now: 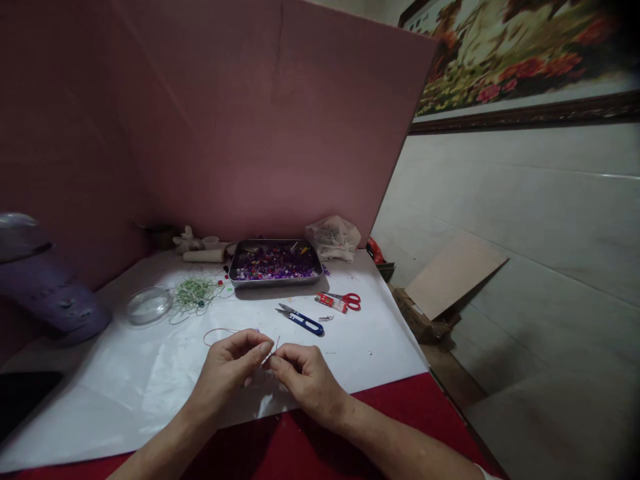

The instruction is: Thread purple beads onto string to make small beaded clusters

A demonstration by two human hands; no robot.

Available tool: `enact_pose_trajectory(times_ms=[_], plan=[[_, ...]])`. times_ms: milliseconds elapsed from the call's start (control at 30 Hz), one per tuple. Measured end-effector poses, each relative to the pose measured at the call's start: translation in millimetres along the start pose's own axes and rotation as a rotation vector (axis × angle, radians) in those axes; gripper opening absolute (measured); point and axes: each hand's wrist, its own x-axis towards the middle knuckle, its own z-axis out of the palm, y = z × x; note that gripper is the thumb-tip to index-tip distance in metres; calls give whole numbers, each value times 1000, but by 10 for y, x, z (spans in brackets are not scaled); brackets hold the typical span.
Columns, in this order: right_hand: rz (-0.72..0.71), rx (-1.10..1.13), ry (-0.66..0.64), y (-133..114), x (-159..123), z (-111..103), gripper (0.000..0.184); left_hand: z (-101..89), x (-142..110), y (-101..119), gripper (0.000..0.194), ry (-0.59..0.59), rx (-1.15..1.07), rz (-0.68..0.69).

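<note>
You hold a thin reddish cord (271,354) between your two hands, its short end poking up from your fingertips above the front part of a white sheet (125,383). Your left hand (231,363) is pinched narrow, thumb against forefinger, on the cord; your right hand (309,381) meets it closely, thumb and forefinger also closed on the strand. Whatever small pale bits sit at the pinch are too tiny to make out. A loop of thin cord curves on the sheet just beyond your left hand. Ahead of you, blue snips (302,321) lie near a small metal clasp (326,319), with a red lighter (331,303) and red-handled scissors (353,301) touching behind. Farther back stands a metal tray (277,283) of mostly purple beads (275,261), a tangle of green string (194,295) and a clear round dish (149,305) to its left.
</note>
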Motion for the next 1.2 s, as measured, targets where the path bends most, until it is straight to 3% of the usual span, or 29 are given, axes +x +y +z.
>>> enact_pose_trajectory(times_ms=[267, 433, 633, 767, 900, 1000, 1100, 1200], plan=[[21, 83, 10, 17, 5, 8, 29, -18, 20, -37, 31, 47, -201, -85], [-10, 121, -34, -29, -4, 9, 28, -4, 13, -40, 27, -29, -131, -69], [-29, 128, -40, -45, -4, 5, 31, 8, 10, 4, 33, -10, -57, -82], [-1, 145, 56, -3, -7, -13, 29, 9, 12, -2, 34, -22, -44, -89], [3, 278, 198, 28, 13, -49, 29, 65, -20, -79, 35, -265, -44, -102], [5, 401, 368, 68, 67, -106, 29, 87, -58, -115, 26, -309, 143, -56], [11, 482, 478, 117, 131, -176, 28, -11, -48, -95, 34, -197, 514, 102], [30, 503, 500, 154, 165, -208, 28, -203, 60, -56, 24, 115, 795, 255]])
